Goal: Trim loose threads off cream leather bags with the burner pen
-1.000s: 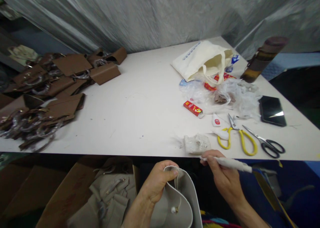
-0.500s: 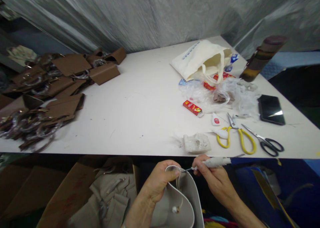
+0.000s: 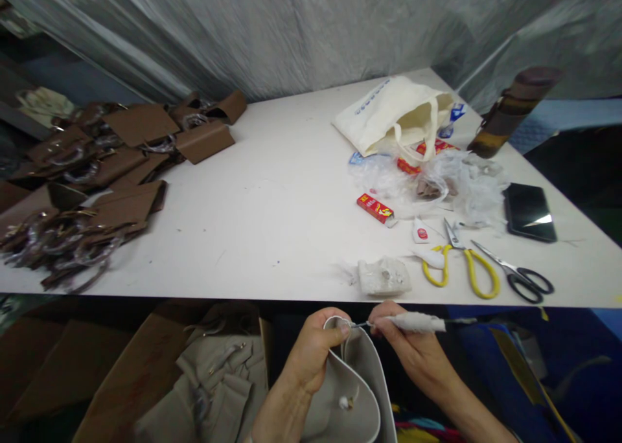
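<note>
My left hand (image 3: 315,346) pinches the top edge of a light grey bag piece (image 3: 340,391), thumb on the near side. The piece bends into a loop below, and a small whitish knob-like bit hangs inside it. In my right hand (image 3: 405,339) is an awl (image 3: 420,321) with a white-wrapped handle; a thin metal rod also sticks out of its far end. Its thin tip points left and meets the bag edge beside my left thumb. Whether the tip goes through the material, I cannot tell.
A pile of brown bags (image 3: 121,164) lies on the left of the white table (image 3: 262,223). To the right are yellow-handled scissors (image 3: 471,274), black scissors (image 3: 527,284), a wrapped whitish block (image 3: 383,276), a phone (image 3: 529,212) and a bottle (image 3: 515,113). Below stands a box of grey bags (image 3: 218,365).
My right hand and the awl have shifted slightly left and up, and the awl lies a little flatter. My left hand still pinches the bag edge.
</note>
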Motion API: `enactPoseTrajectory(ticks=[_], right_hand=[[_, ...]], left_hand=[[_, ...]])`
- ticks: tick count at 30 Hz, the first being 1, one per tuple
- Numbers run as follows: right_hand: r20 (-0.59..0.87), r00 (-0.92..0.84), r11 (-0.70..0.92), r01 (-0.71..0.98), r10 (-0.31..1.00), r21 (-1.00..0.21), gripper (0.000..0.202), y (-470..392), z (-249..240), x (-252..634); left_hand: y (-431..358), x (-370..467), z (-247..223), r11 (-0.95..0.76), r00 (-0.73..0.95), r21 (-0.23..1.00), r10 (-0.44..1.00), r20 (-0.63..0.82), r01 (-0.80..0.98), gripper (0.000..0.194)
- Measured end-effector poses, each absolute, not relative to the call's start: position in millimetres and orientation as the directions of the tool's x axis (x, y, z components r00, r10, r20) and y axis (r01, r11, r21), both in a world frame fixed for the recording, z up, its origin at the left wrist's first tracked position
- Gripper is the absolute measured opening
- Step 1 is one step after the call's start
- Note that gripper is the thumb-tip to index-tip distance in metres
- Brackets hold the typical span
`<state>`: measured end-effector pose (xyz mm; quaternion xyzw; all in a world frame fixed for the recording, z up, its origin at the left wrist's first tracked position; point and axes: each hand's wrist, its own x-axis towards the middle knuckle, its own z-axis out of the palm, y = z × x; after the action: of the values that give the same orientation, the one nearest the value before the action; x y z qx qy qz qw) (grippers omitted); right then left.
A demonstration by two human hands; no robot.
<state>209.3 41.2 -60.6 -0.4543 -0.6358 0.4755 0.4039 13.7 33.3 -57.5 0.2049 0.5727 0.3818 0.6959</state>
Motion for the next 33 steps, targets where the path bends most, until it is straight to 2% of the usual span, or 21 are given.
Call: enactPoseTrajectory(ticks=[2,5,8,11,15,18,22,27,30,33], right_hand=[[0.211,-0.400,0.318,0.221,0.892,-0.922,0.031,40.2,-55.9,213.2],[0.364,-0.608,0.607,0.253,0.706,-0.754,0.022,37.2,-48.1,219.3],[0.356,-0.710,0.707,0.278,0.607,-0.650,0.023,34.1,-42.0,225.1],[0.400,-0.686,0.707,0.238,0.608,-0.666,0.019,32.6,-39.7,230.4],[0.534,-0.385,0.634,0.207,0.753,-0.745,0.023,27.5,-39.2,232.6],[0.466,-0.230,0.511,0.206,0.854,-0.834,0.027,18.1,-38.9,230.1],[0.431,-0.134,0.448,0.149,0.892,-0.881,0.021,4.5,-39.3,228.5],[0.370,-0.050,0.374,0.103,0.928,-0.922,0.023,-5.5,-34.2,229.8],[0.340,-0.006,0.339,0.099,0.940,-0.936,0.017,-8.7,-28.0,228.9],[0.316,0.045,0.310,0.097,0.948,-0.946,0.009,-11.2,-24.2,228.1]], left_hand=[[32.5,13.8,-58.2,0.628,0.062,0.703,0.759,-0.648,-0.333,0.033],[30.8,13.9,-58.5,0.639,0.098,0.664,0.745,-0.659,-0.389,0.034],[28.7,13.8,-57.9,0.651,0.142,0.630,0.734,-0.664,-0.423,0.033],[26.0,12.6,-56.0,0.634,0.126,0.649,0.749,-0.650,-0.420,0.034],[19.3,11.9,-51.0,0.574,0.068,0.739,0.803,-0.592,-0.353,0.032],[11.1,13.9,-46.3,0.515,-0.015,0.830,0.848,-0.530,-0.217,0.029],[-0.3,14.2,-36.0,0.435,-0.105,0.900,0.893,-0.437,-0.038,0.023],[-8.7,-5.1,2.7,0.283,-0.287,0.954,0.910,-0.300,-0.099,0.024],[-20.2,-25.2,41.7,0.181,-0.432,0.970,0.871,-0.235,-0.161,0.031],[-44.6,-43.4,74.3,0.079,-0.591,0.990,0.796,-0.135,-0.119,0.034]])
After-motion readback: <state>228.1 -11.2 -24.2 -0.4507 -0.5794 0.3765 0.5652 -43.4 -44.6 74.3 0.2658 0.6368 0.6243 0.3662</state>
